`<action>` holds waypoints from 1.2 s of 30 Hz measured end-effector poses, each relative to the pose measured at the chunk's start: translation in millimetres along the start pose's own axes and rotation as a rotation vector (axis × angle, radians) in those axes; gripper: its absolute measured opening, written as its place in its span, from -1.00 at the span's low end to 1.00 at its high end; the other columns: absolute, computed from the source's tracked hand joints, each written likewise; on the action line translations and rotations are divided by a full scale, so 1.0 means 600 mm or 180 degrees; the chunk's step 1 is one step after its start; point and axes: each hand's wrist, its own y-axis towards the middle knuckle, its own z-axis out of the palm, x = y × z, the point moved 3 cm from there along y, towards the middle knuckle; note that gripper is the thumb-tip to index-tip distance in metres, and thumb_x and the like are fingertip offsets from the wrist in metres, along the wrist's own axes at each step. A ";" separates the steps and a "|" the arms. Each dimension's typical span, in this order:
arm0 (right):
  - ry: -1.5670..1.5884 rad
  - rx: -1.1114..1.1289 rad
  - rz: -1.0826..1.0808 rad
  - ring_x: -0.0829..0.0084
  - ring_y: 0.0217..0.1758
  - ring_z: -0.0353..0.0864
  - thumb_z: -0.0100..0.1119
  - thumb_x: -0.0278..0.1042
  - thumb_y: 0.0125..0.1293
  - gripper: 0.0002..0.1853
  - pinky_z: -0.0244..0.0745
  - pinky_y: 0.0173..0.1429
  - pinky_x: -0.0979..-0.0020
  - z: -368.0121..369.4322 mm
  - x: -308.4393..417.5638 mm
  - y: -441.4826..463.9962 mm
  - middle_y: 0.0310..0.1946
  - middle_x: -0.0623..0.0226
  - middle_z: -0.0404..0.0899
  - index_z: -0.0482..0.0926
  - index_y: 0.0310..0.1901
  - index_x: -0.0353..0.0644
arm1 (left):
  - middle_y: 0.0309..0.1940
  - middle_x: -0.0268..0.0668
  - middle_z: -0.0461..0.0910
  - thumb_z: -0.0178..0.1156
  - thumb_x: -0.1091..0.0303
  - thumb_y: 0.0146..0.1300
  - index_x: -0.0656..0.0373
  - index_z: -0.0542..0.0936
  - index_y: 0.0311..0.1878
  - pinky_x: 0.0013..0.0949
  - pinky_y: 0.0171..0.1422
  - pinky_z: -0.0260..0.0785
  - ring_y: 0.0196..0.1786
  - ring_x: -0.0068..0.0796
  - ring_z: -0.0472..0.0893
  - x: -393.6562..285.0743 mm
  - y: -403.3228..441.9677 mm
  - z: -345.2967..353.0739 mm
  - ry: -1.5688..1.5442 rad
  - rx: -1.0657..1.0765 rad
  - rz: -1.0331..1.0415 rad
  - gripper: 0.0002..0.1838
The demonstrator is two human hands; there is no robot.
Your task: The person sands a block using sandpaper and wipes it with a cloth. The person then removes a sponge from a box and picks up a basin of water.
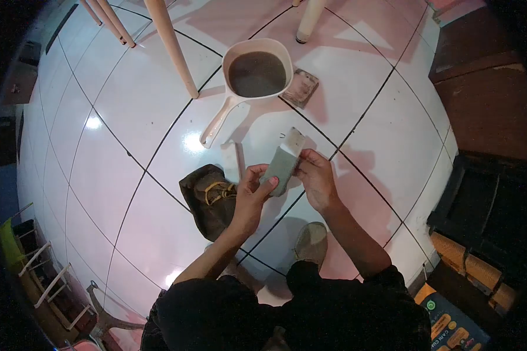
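A long grey-green block [281,167], shaped like a whetstone with a whitish far end, is held tilted above the floor. My left hand [253,193] grips its near left part, thumb on the upper face. At its right edge, the curled fingers of my right hand [317,180] pinch the side; their tips are partly hidden. Just left of the block, a white bar [231,162] stands near a dark olive pouch [211,199] with a yellow cord. Farther off, a pale dipper [227,100] holds murky water. A brownish, worn flat block [303,88] lies beside the dipper's right edge.
White tiles [175,140] with dark joints form the floor. Wooden legs [173,47] rise at the top. Brown furniture [486,99] and a dark crate [471,202] line the right side; a white rack [47,286] is at lower left. My shoe [311,241] is below my hands.
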 end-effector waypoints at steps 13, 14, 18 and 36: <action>-0.0567 -0.0014 0.0184 0.40 0.01 0.51 0.32 -0.33 0.17 -0.48 0.38 0.15 0.32 0.009 -0.020 -0.007 -0.09 0.29 0.53 0.36 0.10 -0.33 | 0.11 -0.17 0.39 0.31 0.29 0.19 0.05 0.23 0.35 -0.28 0.29 0.23 0.20 -0.35 0.37 0.000 0.018 -0.015 0.1223 0.0019 0.0168 -0.31; -0.0442 -0.0070 0.0165 0.39 0.00 0.51 0.32 -0.33 0.16 -0.49 0.39 0.14 0.32 0.004 -0.015 0.000 -0.09 0.30 0.53 0.37 0.10 -0.33 | 0.14 -0.16 0.38 0.30 0.28 0.21 0.02 0.20 0.39 -0.25 0.32 0.20 0.22 -0.33 0.36 -0.002 0.021 -0.018 0.1356 0.0040 0.0127 -0.29; -0.0216 -0.0418 -0.0333 0.38 -0.03 0.53 0.30 -0.36 0.17 -0.55 0.43 0.07 0.32 -0.027 0.042 0.060 -0.09 0.30 0.53 0.41 0.06 -0.30 | 0.22 -0.14 0.34 0.22 0.17 0.27 0.00 0.19 0.41 -0.22 0.37 0.15 0.26 -0.33 0.33 -0.019 0.019 -0.018 0.0975 -0.0031 0.0078 -0.32; -0.1274 -0.0955 -0.0349 0.32 -0.29 0.63 0.44 -0.23 0.11 -0.36 0.60 -0.16 0.31 -0.125 0.093 0.256 -0.18 0.17 0.56 0.32 0.07 -0.45 | 0.11 -0.19 0.43 0.16 0.21 0.32 0.20 0.38 0.22 -0.34 0.18 0.34 0.12 -0.41 0.45 0.009 0.019 -0.041 0.0983 -0.0143 -0.0043 -0.53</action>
